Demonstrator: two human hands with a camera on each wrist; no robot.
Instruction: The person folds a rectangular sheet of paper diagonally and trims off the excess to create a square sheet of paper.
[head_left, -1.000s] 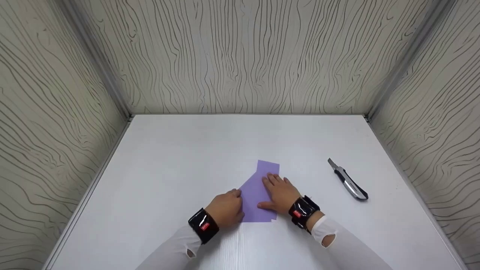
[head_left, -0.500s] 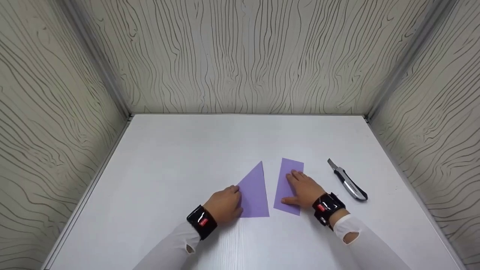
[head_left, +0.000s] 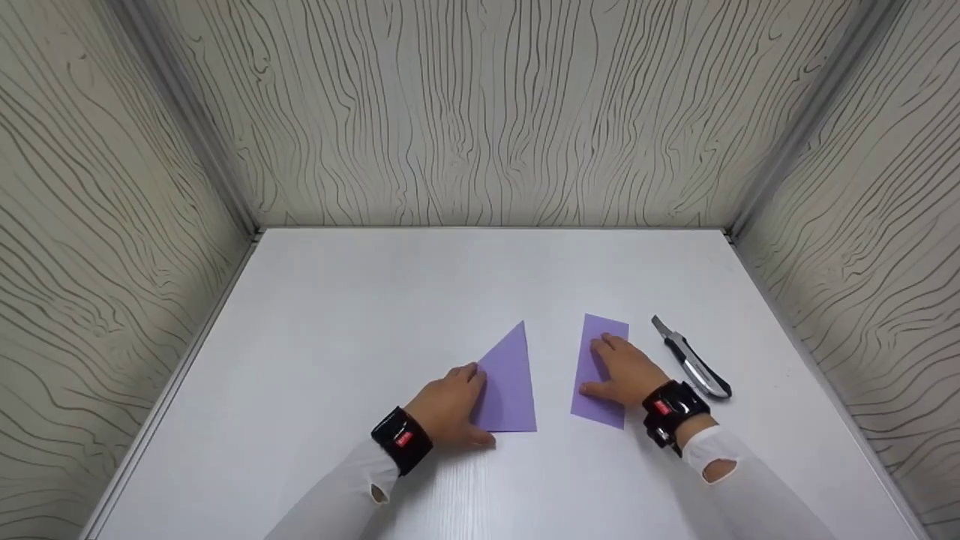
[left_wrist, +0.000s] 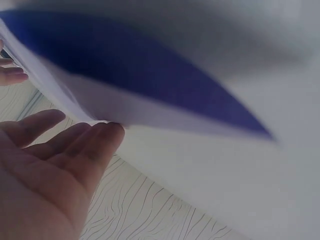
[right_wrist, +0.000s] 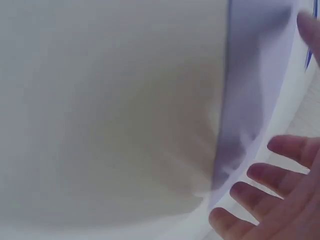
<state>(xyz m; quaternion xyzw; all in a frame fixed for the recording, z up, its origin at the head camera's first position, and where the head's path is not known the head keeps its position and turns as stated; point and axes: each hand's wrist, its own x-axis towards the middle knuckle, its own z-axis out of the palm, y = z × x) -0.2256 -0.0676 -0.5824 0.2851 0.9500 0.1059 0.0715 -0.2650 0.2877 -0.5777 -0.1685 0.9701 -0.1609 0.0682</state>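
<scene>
A purple piece of paper [head_left: 514, 394] with a slanted upper left edge lies on the table in the head view. My left hand [head_left: 446, 405] rests at its left side, thumb spread out by the bottom edge. In the left wrist view the paper [left_wrist: 165, 85] appears as two layers parted toward the camera, with my fingertips [left_wrist: 112, 132] at its far edge. To the right lies a separate purple paper strip [head_left: 590, 330]. My right hand [head_left: 626, 375] lies over it with fingers spread, hiding its middle. The right wrist view shows these fingers [right_wrist: 255, 200] extended beside the strip [right_wrist: 245, 75].
A utility knife [head_left: 697, 364] with its blade out lies just right of my right hand. The white table [head_left: 375, 300] is enclosed by wood-grain patterned panels [head_left: 480, 112] at the back and sides.
The strip, at first up against the slanted piece, has slid right under my right hand, leaving a gap between them. My left thumb has spread away from its fingers.
</scene>
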